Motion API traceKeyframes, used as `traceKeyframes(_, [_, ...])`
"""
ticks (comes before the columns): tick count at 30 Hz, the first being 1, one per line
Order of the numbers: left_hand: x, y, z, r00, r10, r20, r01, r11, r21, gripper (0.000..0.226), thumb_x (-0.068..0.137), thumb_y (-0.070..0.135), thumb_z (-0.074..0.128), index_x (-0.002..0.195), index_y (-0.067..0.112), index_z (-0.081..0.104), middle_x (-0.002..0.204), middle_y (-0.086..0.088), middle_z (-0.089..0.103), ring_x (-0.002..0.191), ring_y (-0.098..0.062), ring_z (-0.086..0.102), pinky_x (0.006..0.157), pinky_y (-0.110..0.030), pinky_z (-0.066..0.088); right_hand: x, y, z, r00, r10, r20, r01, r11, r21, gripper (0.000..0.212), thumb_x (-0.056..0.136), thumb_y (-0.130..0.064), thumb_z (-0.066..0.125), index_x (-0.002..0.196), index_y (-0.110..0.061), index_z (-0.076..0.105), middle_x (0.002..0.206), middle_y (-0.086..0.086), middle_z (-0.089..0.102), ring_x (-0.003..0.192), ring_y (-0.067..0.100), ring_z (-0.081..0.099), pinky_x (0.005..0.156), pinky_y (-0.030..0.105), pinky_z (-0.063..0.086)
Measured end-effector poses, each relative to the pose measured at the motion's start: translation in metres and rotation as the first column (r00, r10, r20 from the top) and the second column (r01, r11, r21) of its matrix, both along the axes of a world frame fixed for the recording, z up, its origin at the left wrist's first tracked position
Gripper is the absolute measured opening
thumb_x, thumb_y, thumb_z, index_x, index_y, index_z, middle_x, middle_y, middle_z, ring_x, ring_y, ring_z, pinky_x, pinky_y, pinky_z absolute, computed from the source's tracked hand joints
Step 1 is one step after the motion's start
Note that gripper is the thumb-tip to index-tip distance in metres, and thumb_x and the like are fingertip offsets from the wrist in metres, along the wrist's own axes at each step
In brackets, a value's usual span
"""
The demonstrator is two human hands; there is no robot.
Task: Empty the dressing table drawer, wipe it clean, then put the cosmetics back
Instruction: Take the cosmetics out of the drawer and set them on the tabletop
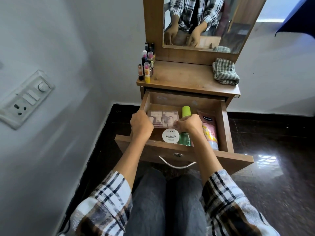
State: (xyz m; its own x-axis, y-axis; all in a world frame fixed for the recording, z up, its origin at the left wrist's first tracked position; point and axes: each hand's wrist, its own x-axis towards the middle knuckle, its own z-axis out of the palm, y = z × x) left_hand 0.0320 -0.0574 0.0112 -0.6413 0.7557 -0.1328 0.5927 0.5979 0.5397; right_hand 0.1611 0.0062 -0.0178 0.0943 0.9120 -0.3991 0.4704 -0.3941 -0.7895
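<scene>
While the clear plastic compartmented box (162,119) is gripped by the curled left hand (141,124) and right hand (188,123), it should be lifted level from the open wooden drawer (225,126).

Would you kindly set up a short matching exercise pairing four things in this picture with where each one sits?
Things:
1. striped cloth
2. lipsticks
3. pink tube
4. clear box

Places:
A. drawer, right side
B. tabletop, left edge
C. held in both hands over the drawer
D. tabletop, right edge

Pairs: 1-D, 2-B, 3-A, 4-C
</scene>
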Motion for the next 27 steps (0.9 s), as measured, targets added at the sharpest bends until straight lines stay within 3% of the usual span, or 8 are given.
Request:
traceKeyframes(2, [0.002, -0.008, 0.008, 1.0, 0.012, 0.003, -0.012, 0.999, 0.043, 0.021, 0.092, 0.006, 0.052, 0.107, -0.002, 0.063, 0.107, -0.016, 0.063, 0.091, -0.026, 0.062, 0.042, -0.02, 0.034, 0.006, -0.011, 0.007, 0.999, -0.019, -0.045, 0.022, 0.998, 0.052, 0.023, 0.077, -0.017, 0.077, 0.095, -0.003, 0.07, 0.101, 0.017, 0.068, 0.093, 0.028, 0.067, 0.085, 0.04, 0.055])
traceKeyframes(8, [0.01, -0.026, 0.045, 0.997, -0.039, -0.07, 0.057, 0.959, 0.278, 0.019, 0.09, 0.003, 0.055, 0.103, 0.003, 0.069, 0.108, -0.012, 0.067, 0.097, -0.023, 0.063, 0.048, -0.015, 0.034, 0.031, -0.042, 0.057, 0.984, -0.017, -0.18, 0.066, 0.961, 0.27, 0.026, 0.077, -0.019, 0.077, 0.096, -0.003, 0.071, 0.091, 0.012, 0.072, 0.085, 0.023, 0.069, 0.08, 0.036, 0.055])
traceKeyframes(13, [0.01, -0.005, 0.074, 0.995, -0.089, -0.044, 0.099, 0.897, 0.432, 0.018, 0.086, -0.003, 0.055, 0.095, 0.001, 0.07, 0.107, -0.012, 0.067, 0.098, -0.023, 0.062, 0.066, -0.015, 0.038, 0.036, -0.03, 0.099, 0.978, -0.022, -0.207, 0.1, 0.921, 0.376, 0.026, 0.079, -0.025, 0.075, 0.099, -0.009, 0.071, 0.09, 0.001, 0.069, 0.087, 0.016, 0.067, 0.085, 0.033, 0.054])
traceKeyframes(16, [0.007, 0.025, 0.075, 0.997, -0.057, -0.052, 0.074, 0.905, 0.419, 0.021, 0.087, -0.002, 0.054, 0.099, 0.003, 0.071, 0.107, -0.013, 0.068, 0.098, -0.027, 0.063, 0.078, -0.027, 0.048, 0.03, -0.01, 0.101, 0.983, -0.041, -0.182, 0.108, 0.919, 0.379, 0.027, 0.081, -0.026, 0.073, 0.102, -0.009, 0.07, 0.096, 0.004, 0.07, 0.088, 0.016, 0.066, 0.085, 0.033, 0.054])
traceKeyframes(21, [-0.001, 0.072, 0.059, 0.998, -0.024, -0.062, 0.044, 0.937, 0.347, 0.021, 0.09, 0.003, 0.053, 0.1, 0.007, 0.071, 0.107, -0.011, 0.068, 0.099, -0.026, 0.063, 0.079, -0.028, 0.049, 0.018, 0.029, 0.084, 0.991, -0.045, -0.124, 0.085, 0.936, 0.341, 0.029, 0.084, -0.025, 0.07, 0.105, -0.005, 0.069, 0.108, 0.012, 0.069, 0.1, 0.022, 0.065, 0.093, 0.034, 0.05])
traceKeyframes(27, [-0.008, 0.098, 0.037, 0.993, -0.058, -0.104, 0.09, 0.936, 0.341, 0.021, 0.092, 0.006, 0.05, 0.102, 0.005, 0.069, 0.106, -0.011, 0.067, 0.098, -0.024, 0.062, 0.083, -0.031, 0.051, 0.003, 0.063, 0.068, 0.999, 0.033, 0.044, -0.046, 0.931, 0.361, 0.031, 0.083, -0.025, 0.071, 0.105, -0.004, 0.065, 0.101, 0.008, 0.068, 0.098, 0.024, 0.063, 0.078, 0.029, 0.047])
